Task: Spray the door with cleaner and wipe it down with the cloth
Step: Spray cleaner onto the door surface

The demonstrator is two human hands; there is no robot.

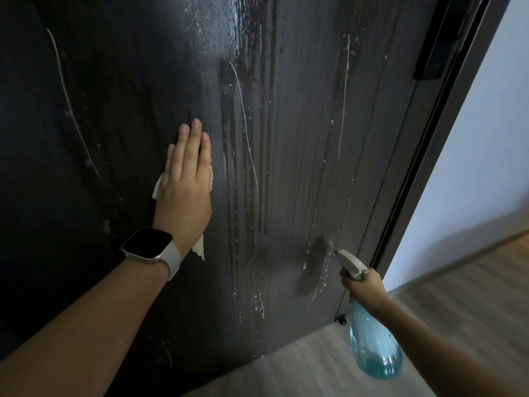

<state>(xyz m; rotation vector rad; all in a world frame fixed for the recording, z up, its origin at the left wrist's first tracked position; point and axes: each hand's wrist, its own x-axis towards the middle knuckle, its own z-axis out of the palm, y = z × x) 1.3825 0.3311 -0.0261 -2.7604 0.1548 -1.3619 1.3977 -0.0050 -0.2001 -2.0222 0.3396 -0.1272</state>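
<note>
A dark wood-grain door [286,138] fills most of the view, streaked with drips and droplets of cleaner down its middle and right side. My left hand [186,181] presses flat with straight fingers on a white cloth [159,189] against the door; only the cloth's edges show around the palm and wrist. My right hand [363,286] grips the neck of a clear blue spray bottle [372,339] low at the right. Its white nozzle points at the lower door, where a fresh wet patch [317,262] spreads.
The door's dark frame [415,156] runs diagonally at the right, with a black lock plate [438,38] near the top. Beyond it stands a pale wall [472,167]. Light wooden floor [315,365] lies below the door, with a small black door stop [341,319] at its corner.
</note>
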